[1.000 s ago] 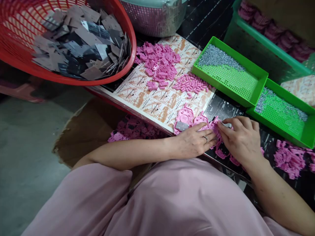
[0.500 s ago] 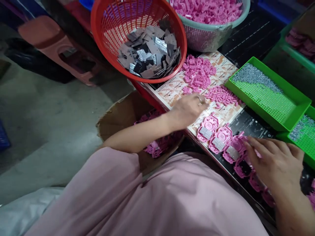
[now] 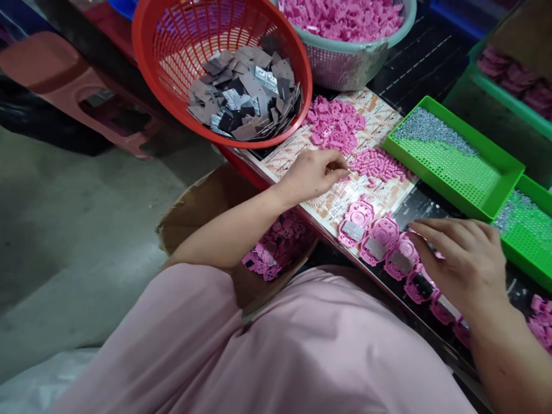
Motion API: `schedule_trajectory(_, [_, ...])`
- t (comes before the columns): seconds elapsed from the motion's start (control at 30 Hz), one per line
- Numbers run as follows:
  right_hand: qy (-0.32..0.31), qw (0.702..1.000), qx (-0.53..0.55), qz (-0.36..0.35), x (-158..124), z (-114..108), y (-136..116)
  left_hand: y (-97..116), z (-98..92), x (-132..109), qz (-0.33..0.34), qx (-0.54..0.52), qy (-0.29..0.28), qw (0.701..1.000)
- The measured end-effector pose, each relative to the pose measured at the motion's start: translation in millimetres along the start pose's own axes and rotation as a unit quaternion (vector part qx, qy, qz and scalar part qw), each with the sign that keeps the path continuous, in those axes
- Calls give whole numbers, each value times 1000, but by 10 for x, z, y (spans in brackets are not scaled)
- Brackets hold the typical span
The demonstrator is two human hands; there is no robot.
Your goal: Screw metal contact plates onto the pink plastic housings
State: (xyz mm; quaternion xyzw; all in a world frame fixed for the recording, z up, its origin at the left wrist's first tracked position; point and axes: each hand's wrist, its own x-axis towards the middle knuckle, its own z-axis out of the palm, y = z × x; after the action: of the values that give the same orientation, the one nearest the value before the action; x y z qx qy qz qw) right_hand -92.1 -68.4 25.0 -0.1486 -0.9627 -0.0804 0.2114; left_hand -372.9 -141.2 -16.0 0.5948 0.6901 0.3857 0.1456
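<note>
On the table's near edge lies a slanting row of several pink plastic housings (image 3: 379, 240), most with a grey metal plate (image 3: 376, 249) on them and one with a dark patch. Over the row's far side is my right hand (image 3: 468, 261), thumb and forefinger pinched together above the third housing; a tiny greyish bit shows at the tips, too small to name. My left hand (image 3: 314, 175) is at the near edge of a pile of small pink pegs (image 3: 377, 165), its fingertips pinched. Pink shows beneath those tips, but whether they grip a peg is unclear.
A red basket (image 3: 307, 86) of metal plates and a pale basket (image 3: 345, 66) of pink parts stand behind. Loose pink parts (image 3: 336, 123) lie near the pegs. Green trays (image 3: 459, 175) hold small metal pieces. A cardboard box (image 3: 194, 213) with pink parts sits below the edge.
The view has shifted, so the scene sits farther left. My left hand has drawn back slightly from the pegs. My right hand has lifted off the third housing, uncovering more of the row.
</note>
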Motion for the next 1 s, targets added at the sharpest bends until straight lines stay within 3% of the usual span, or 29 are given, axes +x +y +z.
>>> schedule_trajectory(0.13, [19, 998, 51, -16, 189, 28, -131, 300, 182, 86, 28, -191, -87, 977])
schedule_trajectory(0.27, [20, 999, 31, -34, 264, -11, -144, 552, 347, 106, 70, -242, -146, 957])
schedule_trajectory(0.4, [13, 999, 47, -7, 196, -43, -106, 590, 432, 18, 70, -278, -167, 944])
schedule_trajectory(0.47, [24, 996, 78, 30, 129, -16, -90, 556, 423, -65, 98, -248, -153, 951])
schedule_trajectory(0.57, [30, 990, 105, 86, 20, 68, -75, 490, 363, -216, 192, -86, -71, 975])
schedule_trajectory(0.67, [10, 993, 67, 99, -53, 169, -91, 441, 333, -377, 318, 98, -10, 943])
schedule_trajectory(0.73, [2, 996, 20, 89, -67, 235, -118, 425, 357, -478, 386, 149, -9, 910])
schedule_trajectory(0.8, [-3, 997, -14, 80, -63, 296, -149, 419, 403, -561, 412, 163, -28, 896])
schedule_trajectory(1.0, [-67, 994, -68, 53, -13, 337, -238, 395, 489, -632, 405, 172, -84, 894])
